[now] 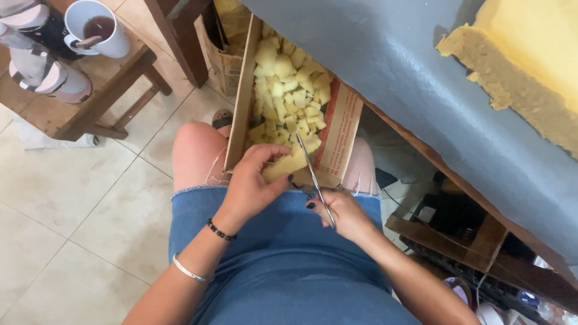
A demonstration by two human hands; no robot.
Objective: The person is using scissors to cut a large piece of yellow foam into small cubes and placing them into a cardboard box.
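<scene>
Seated, box between my knees; my left hand (253,180) curls around a strip of yellow foam (284,165), thumb and fingers pinching it so its free end juts out over the cardboard box (338,135); my right hand (340,212) is closed around the handles of the scissors (313,171), blades slightly parted at the strip's end, pointing away from me. The box sits propped on my lap, open side up, so cut bits fall straight in; it already holds a heap of small foam cubes (289,90). Large foam slab (530,66) lies on the grey table (391,60) to my right, well apart. White mug (96,27) with dark drink rests on the wooden stool (90,96) to my left, out of the way.
</scene>
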